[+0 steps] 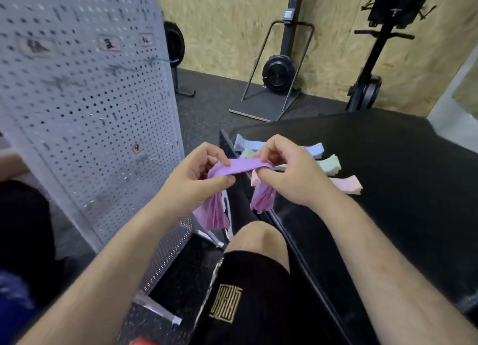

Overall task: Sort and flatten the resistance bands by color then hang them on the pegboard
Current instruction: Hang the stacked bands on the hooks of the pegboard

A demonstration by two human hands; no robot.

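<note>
Pinching a stack of flat purple elastic resistance bands [243, 167] at both ends: fingers [223, 181] of left hand [194, 181] curled and clamped on the left end, fingers [269, 175] of right hand [292, 174] curled and clamped on the right end. Held roughly level between the hands, over the near-left corner of the black padded table [388, 168], loose ends drooping below each grip. Behind the right hand, flat on the table in separate colour piles: pale blue band stack [248, 144], pale green band stack [331, 163], pink band stack [346, 185]. Left of the hands, standing on the dark speckled rubber floor [207, 96]: grey perforated metal pegboard [90, 99] with hooks, blurred. Below the hands: bare knee [256, 236], black shorts [245, 293] with gold emblem.
</note>
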